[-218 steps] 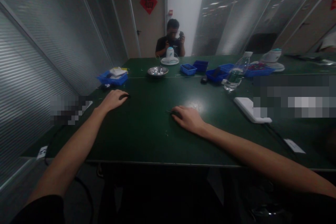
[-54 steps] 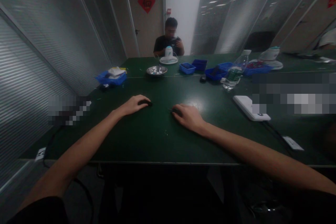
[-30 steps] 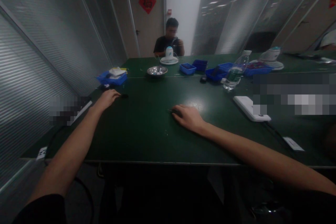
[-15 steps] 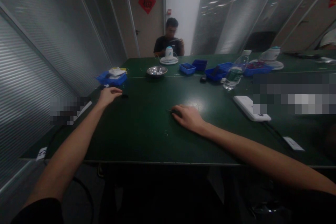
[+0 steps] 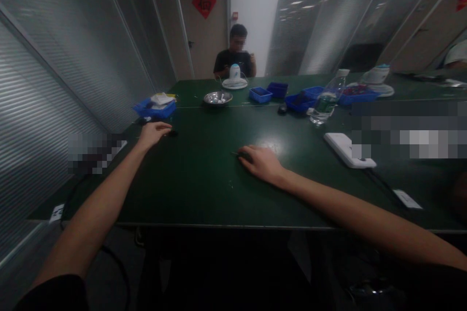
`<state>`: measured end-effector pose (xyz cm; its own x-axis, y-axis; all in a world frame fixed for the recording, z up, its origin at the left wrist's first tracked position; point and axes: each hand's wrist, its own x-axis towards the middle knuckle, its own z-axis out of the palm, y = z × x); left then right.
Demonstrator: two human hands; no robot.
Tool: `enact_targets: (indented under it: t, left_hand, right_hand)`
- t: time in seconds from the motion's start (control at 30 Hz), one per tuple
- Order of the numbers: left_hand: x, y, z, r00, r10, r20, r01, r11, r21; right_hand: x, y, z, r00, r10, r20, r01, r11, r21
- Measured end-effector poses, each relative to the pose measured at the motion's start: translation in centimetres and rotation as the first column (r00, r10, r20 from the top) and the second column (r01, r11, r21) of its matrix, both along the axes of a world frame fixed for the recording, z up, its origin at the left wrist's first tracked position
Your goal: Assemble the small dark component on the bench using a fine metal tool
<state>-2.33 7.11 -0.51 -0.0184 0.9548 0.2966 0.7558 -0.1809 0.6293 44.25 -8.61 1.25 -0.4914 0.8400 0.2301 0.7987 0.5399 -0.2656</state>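
Left of centre, a small dark object (image 5: 174, 133) lies, long axis sideways, just right of our nearer left hand (image 5: 153, 133); whether that grips, we cannot tell. Mid-frame, our right hand (image 5: 261, 162) clasps a dark piece (image 5: 244, 156).

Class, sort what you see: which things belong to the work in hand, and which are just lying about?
Apparently in use:
dark object at the right hand
small dark piece by the left hand's fingertips

Seemingly lying about:
metal bowl
clear bottle
white box
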Motion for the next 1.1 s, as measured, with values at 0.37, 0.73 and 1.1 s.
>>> enact_targets:
  t: [0.37, 0.73, 1.1]
  left_hand:
    - [0.4, -0.5, -0.2, 0.998, -0.032, -0.055, 0.033, 0.999, 0.012]
    - [0.7, -1.0, 0.3, 0.985, -0.022, 0.169, 0.041, 0.992, -0.115]
    - [0.4, -0.7, 0.6, 0.978, 0.067, 0.197, -0.027, 0.979, -0.2]
  right_hand:
    - [0.0, 0.0, 0.0, 1.0, 0.009, -0.007, -0.009, 1.0, -0.004]
    - [0.0, 0.0, 0.2, 1.0, 0.003, 0.007, -0.003, 1.0, -0.01]
    - [-0.1, 0.1, 0.1, 1.0, -0.002, 0.011, 0.002, 1.0, -0.019]
